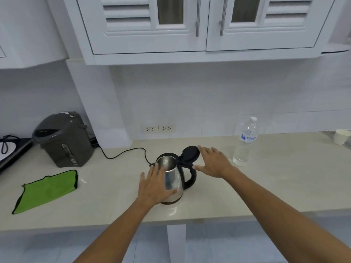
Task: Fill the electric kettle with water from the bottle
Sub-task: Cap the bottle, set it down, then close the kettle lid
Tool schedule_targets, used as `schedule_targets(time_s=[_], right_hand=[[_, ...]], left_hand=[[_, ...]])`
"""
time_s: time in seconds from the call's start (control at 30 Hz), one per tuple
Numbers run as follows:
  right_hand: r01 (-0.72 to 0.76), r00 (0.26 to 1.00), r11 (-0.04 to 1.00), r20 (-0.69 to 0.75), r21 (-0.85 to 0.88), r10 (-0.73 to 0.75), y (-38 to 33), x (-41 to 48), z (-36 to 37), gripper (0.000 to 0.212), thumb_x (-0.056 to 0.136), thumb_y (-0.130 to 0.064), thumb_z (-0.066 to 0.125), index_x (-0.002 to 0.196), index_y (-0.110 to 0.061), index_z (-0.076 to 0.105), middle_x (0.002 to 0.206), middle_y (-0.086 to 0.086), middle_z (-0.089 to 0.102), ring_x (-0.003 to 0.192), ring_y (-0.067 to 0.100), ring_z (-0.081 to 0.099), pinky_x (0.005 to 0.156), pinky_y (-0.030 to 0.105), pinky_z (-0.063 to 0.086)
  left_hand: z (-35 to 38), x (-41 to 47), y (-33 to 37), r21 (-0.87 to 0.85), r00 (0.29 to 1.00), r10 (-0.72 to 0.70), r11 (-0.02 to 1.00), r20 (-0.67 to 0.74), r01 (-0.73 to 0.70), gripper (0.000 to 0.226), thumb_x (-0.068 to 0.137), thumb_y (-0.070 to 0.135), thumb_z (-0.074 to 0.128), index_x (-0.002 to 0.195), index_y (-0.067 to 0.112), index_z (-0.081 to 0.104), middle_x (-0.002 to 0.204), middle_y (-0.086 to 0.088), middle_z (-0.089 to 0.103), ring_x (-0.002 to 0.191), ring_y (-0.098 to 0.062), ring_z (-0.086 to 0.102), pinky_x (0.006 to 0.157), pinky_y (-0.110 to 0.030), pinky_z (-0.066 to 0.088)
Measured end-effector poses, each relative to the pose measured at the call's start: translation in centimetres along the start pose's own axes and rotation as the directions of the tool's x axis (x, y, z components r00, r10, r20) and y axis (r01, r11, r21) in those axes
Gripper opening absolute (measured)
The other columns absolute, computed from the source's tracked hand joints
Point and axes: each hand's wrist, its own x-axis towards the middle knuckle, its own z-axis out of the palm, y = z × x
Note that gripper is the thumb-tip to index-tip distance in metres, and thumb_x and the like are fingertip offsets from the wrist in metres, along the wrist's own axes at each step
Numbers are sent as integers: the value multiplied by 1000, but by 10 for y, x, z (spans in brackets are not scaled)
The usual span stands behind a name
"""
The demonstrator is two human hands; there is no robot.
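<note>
A steel electric kettle (173, 179) with a black handle stands mid-counter, its black lid (190, 153) flipped up and open. My left hand (154, 184) rests flat against the kettle's left side, fingers spread. My right hand (213, 162) hovers open beside the raised lid and above the handle, fingertips near the lid's edge. A clear plastic water bottle (245, 143) with a white cap and blue label stands upright to the right of the kettle, apart from both hands.
A grey hot-water dispenser (63, 139) sits at the back left, with a black cord (123, 152) running along the counter toward the kettle. A green cloth (47, 189) lies front left. A white paper cup (341, 136) is far right. Wall cabinets hang overhead.
</note>
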Motion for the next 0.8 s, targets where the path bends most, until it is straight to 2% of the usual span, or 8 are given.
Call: schedule_targets(time_s=[0.13,0.2,0.3,0.57,0.8], right_hand=[[24,999,999,-50,29,-22,-15,21,-5,77,100,-52,55,160,-11,26,159,8,43,142,35,42,112,47,40],[43,996,997,-84,57,-38,-16,29,-9,73,99,-49,60,155,-12,35,156,6,47,138,33,45,109,45,43],[115,990,991,-95,64,-109,-14,41,-18,74,95,-52,66,153,-14,40,154,4,50,138,32,45,107,43,44],[252,967,927,-32,278,-253,-26,75,-27,80,87,-47,79,153,-23,42,158,-2,45,144,24,40,116,42,39],[350,923,898,64,266,-379,-60,103,-20,75,84,-49,78,150,-36,43,153,-6,46,136,18,48,111,38,43]], left_hand=[[7,27,-21,-67,996,-83,994,-18,82,120,80,91,50,169,20,11,178,-2,8,163,-21,9,127,-56,15],[12,34,-29,-133,996,-85,988,-32,80,111,83,84,57,167,22,18,175,0,20,160,-20,23,123,-53,26],[11,42,-37,-226,992,-56,974,-112,29,90,86,66,72,156,22,37,161,6,44,144,-18,47,111,-45,40],[8,57,-44,-417,998,-49,908,-39,28,98,76,58,88,155,24,42,155,7,47,134,-19,56,112,-48,45],[11,60,-47,-498,995,-87,865,-39,56,106,69,62,90,155,24,42,153,10,47,130,-17,59,111,-49,47]])
